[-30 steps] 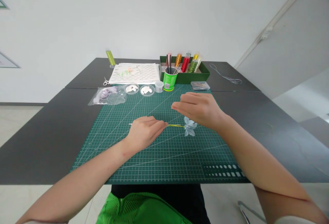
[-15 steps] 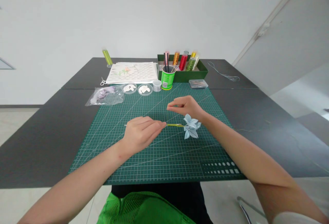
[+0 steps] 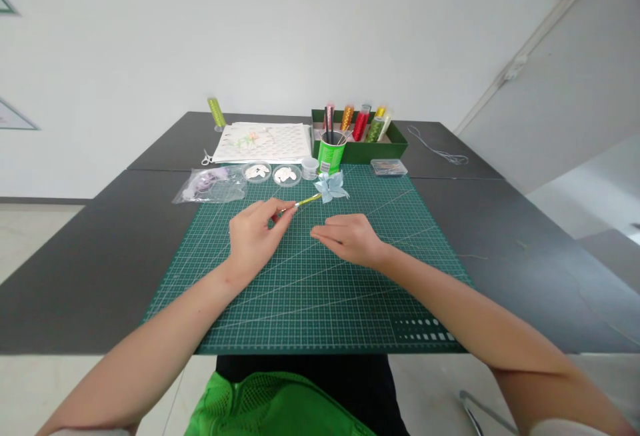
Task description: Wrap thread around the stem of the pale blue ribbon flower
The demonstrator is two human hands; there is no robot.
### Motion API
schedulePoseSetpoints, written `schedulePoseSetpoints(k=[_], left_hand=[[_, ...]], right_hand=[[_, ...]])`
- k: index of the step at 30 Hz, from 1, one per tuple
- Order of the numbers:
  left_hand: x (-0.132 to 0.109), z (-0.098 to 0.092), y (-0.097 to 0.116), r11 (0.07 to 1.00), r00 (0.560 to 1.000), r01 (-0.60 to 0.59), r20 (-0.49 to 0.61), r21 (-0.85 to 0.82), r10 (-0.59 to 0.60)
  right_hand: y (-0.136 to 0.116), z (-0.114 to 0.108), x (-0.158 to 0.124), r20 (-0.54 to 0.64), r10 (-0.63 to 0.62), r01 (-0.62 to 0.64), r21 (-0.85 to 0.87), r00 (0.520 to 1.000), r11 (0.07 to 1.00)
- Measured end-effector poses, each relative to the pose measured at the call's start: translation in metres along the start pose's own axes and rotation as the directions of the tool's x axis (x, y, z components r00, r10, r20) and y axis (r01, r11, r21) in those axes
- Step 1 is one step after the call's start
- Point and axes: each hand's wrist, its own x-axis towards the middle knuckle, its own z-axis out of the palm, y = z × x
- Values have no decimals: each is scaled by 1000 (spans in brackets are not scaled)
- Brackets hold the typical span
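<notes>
One pale-blue folded-paper flower sat upper centre of frame, on one thin yellow-green stem pinched in the left grip. The right grip lay slack and empty on the gridded green mat. Two round clear dishes and one cylindrical green cup stood behind.

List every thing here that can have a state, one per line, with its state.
Pale blue paper flower on a yellow-green stem: held, stem pinched by left hand.
Right hand: open, palm down over green cutting mat.
Green cup: upright, holding sticks.
Two round clear dishes: uncovered, white pieces inside.
Dark green box: open, tubes leaning inside.
</notes>
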Motion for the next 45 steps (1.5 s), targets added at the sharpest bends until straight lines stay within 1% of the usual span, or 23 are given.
schedulePoseSetpoints(k=[3,6,10,13,15,18,21,24,28,31,33,36,38,40,43,45], left_hand=[[0,2,-3,999,999,38,25,-2,-38],[0,4,-5,999,998,46,53,4,-46],[0,6,-5,997,994,34,103,64,-41],[-1,8,-4,993,980,0,197,116,-23],[-3,9,-3,989,965,-61,260,132,25],[-8,13,-1,972,934,-206,318,115,161],[-14,16,3,931,880,-360,354,62,316],[-17,18,8,894,839,-447,356,20,411],[-16,15,14,874,826,-486,314,-27,469],[-14,12,17,867,825,-497,287,-43,487],[-14,11,17,862,821,-503,279,-63,499],[-15,10,18,853,812,-509,267,-112,519],[-16,8,18,848,808,-512,255,-141,530],[-16,7,18,843,808,-513,243,-159,537],[-15,5,20,837,809,-523,213,-164,547],[-15,4,20,832,816,-530,168,-165,553]], right_hand=[[-10,-10,3,-14,-178,170,-231,984,958],[-19,-20,7,-14,-292,268,-356,956,895],[-28,-33,13,5,-371,334,-449,929,829],[-32,-43,16,8,-414,369,-470,910,802],[-31,-49,18,15,-413,371,-472,910,800],[-23,-58,18,8,-370,330,-468,929,820],[-9,-64,17,13,-304,278,-439,953,854],[3,-67,16,23,-231,219,-415,973,883],[14,-67,15,-16,-171,153,-373,985,915],[20,-66,15,-42,-134,116,-296,990,948],[24,-64,14,-19,-70,64,-213,997,975],[29,-60,14,52,68,-65,-54,996,996],[32,-57,13,94,155,-159,48,984,986],[35,-53,12,117,235,-251,147,965,957],[39,-44,9,150,348,-378,288,925,880],[41,-34,6,184,404,-444,344,896,827]])
